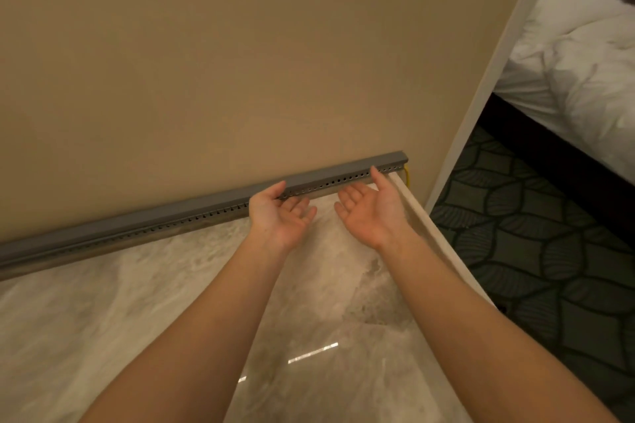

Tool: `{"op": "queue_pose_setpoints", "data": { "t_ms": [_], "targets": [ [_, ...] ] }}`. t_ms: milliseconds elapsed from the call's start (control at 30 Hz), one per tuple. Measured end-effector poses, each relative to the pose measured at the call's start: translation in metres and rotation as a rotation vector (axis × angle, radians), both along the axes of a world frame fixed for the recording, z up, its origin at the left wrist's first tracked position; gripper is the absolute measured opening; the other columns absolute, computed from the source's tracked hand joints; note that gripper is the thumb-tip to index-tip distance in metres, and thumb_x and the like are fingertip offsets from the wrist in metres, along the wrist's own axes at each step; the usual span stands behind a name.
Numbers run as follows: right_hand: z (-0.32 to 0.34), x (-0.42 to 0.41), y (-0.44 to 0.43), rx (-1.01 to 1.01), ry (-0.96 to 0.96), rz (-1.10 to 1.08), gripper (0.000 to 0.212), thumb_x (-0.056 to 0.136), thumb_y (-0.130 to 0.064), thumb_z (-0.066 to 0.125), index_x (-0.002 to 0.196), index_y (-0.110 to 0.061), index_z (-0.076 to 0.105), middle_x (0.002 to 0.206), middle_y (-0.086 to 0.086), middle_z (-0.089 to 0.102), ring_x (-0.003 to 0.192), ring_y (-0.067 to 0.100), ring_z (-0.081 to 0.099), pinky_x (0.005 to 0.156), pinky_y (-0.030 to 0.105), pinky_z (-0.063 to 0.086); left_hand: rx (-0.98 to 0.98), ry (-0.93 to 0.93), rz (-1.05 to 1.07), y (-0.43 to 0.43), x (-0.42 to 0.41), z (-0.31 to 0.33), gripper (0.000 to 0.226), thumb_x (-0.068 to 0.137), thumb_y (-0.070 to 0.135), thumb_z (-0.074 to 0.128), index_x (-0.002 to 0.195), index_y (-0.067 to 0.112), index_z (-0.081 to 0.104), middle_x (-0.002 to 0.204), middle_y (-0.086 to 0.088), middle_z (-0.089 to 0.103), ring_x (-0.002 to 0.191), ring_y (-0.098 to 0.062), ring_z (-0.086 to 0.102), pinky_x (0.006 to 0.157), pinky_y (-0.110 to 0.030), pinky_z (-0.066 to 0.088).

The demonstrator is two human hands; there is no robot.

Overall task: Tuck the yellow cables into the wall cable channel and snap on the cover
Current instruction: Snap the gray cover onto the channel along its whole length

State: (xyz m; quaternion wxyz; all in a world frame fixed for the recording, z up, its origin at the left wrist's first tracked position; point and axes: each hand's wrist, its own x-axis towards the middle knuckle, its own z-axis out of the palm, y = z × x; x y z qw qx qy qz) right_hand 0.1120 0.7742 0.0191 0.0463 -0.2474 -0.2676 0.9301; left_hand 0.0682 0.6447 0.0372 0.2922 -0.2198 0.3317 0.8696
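Two bare hands sat palm-up at mid-frame, fingers spread wide, neither closed around anything. Left hand [280, 216]: thumb tip lay on the top face of the grey cover [192, 208], fingers curled under the channel's perforated lower edge. Right hand [372, 213]: thumb tip touched the same strip nearer its right end, fingers loose below and apart from it. Cover ran w/ the wall cable channel [330, 183] along the base of the beige wall [223, 62], from lower left of the frame up to right of centre, just above the marble counter [154, 302]. Yellow cables [407, 177]: only a short loop showed, hanging out past the channel's right end; rest presumably inside, not visible.

Judged stage: cover looked seated along its length, hands checking or pressing the last section. Whether the clips had fully caught could not be told.

Risks, approx. in order:
1. Thumb pressure at two points only could leave the span btwn them, or the far lower-left run, unlatched; the cover could spring off.
2. The loose yellow loop at the right end could be pinched under the end of the cover if pushed in carelessly.
3. Fingers under the perforated edge could be nipped as the cover snapped home.

Beyond the wall edge, at right: patterned carpet [549, 233] and a bed w/ white bedding [577, 55], clear of the work.
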Motion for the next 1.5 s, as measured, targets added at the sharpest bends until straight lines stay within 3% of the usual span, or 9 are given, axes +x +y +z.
{"op": "queue_pose_setpoints", "data": {
  "t_ms": [867, 967, 1067, 1133, 1167, 1233, 1333, 1400, 1500],
  "targets": [
    [0.015, -0.078, -0.471, -0.034, -0.107, 0.288, 0.075, 0.096, -0.037, 0.042, 0.147, -0.004, -0.002, 0.157, 0.015, 0.002, 0.144, 0.025, 0.01, 0.117, 0.038, 0.015, 0.054, 0.041, 0.337, -0.499, -0.074, -0.007, 0.076, 0.093, 0.023, 0.044, 0.147, 0.005, -0.007, 0.155, -0.023, 0.005, 0.141, -0.039, 0.012, 0.115, -0.047, 0.014],
    [0.014, -0.09, -0.521, -0.063, -0.094, 0.339, 0.071, 0.096, -0.035, 0.042, 0.147, -0.004, 0.002, 0.157, 0.015, 0.006, 0.144, 0.025, 0.011, 0.116, 0.037, 0.016, -0.076, 0.087, 0.392, -0.54, -0.082, -0.008, 0.057, 0.094, 0.02, 0.043, 0.144, 0.005, 0.02, 0.152, -0.016, 0.022, 0.137, -0.033, 0.027, 0.112, -0.043, 0.023],
    [0.011, -0.098, -0.561, -0.012, -0.067, 0.433, 0.06, 0.096, -0.03, 0.043, 0.146, -0.011, 0.018, 0.151, 0.008, 0.028, 0.133, 0.019, 0.033, 0.113, 0.035, 0.021, -0.225, 0.158, 0.425, -0.573, -0.091, -0.015, 0.013, 0.092, 0.016, 0.044, 0.096, 0.013, 0.056, 0.128, -0.006, 0.049, 0.116, -0.02, 0.048, 0.106, -0.033, 0.033],
    [0.0, -0.105, -0.582, 0.026, -0.081, 0.507, 0.023, 0.094, -0.026, 0.047, 0.117, -0.02, 0.047, 0.103, -0.006, 0.056, 0.091, 0.009, 0.047, 0.094, 0.029, 0.035, -0.331, 0.196, 0.446, -0.593, -0.094, -0.019, 0.02, 0.091, 0.012, 0.045, 0.106, 0.014, 0.058, 0.132, -0.002, 0.052, 0.127, -0.018, 0.043, 0.116, -0.033, 0.02],
    [0.001, -0.107, -0.591, 0.056, -0.093, 0.533, 0.003, 0.093, -0.024, 0.048, 0.096, -0.023, 0.049, 0.078, -0.009, 0.052, 0.075, 0.006, 0.041, 0.081, 0.025, 0.037, -0.379, 0.225, 0.453, -0.602, -0.095, -0.02, 0.035, 0.091, 0.01, 0.045, 0.126, 0.012, 0.051, 0.144, -0.004, 0.043, 0.135, -0.02, 0.034, 0.118, -0.033, 0.014],
    [-0.002, -0.115, -0.61, 0.045, -0.106, 0.556, 0.011, 0.092, -0.023, 0.05, 0.083, -0.025, 0.044, 0.062, -0.011, 0.046, 0.069, 0.004, 0.036, 0.074, 0.024, 0.037, -0.451, 0.242, 0.467, -0.624, -0.097, -0.025, 0.061, 0.091, 0.008, 0.045, 0.146, 0.008, 0.021, 0.155, -0.013, 0.012, 0.142, -0.026, 0.011, 0.118, -0.032, 0.011],
    [-0.003, -0.121, -0.625, -0.011, -0.079, 0.556, 0.011, 0.092, -0.024, 0.049, 0.1, -0.025, 0.041, 0.073, -0.008, 0.043, 0.076, 0.006, 0.036, 0.098, 0.033, 0.033, -0.447, 0.25, 0.452, -0.645, -0.098, -0.028, 0.07, 0.091, 0.007, 0.045, 0.147, 0.008, 0.002, 0.153, -0.014, -0.003, 0.141, -0.026, 0.0, 0.118, -0.034, 0.007],
    [0.0, -0.125, -0.632, -0.063, -0.068, 0.559, 0.007, 0.091, -0.025, 0.05, 0.088, -0.024, 0.044, 0.061, -0.009, 0.049, 0.074, 0.006, 0.038, 0.089, 0.032, 0.036, -0.436, 0.272, 0.42, -0.651, -0.099, -0.028, 0.071, 0.091, 0.007, 0.044, 0.146, 0.008, -0.001, 0.153, -0.012, -0.004, 0.141, -0.025, -0.002, 0.117, -0.036, 0.003],
    [0.004, -0.126, -0.642, -0.065, -0.038, 0.581, 0.018, 0.091, -0.027, 0.05, 0.108, -0.019, 0.051, 0.087, -0.006, 0.048, 0.114, 0.011, 0.04, 0.109, 0.037, 0.027, -0.459, 0.283, 0.362, -0.654, -0.102, -0.029, 0.071, 0.091, 0.009, 0.044, 0.146, 0.006, 0.0, 0.154, -0.013, -0.003, 0.143, -0.023, 0.002, 0.118, -0.034, 0.007]
  ]
}}
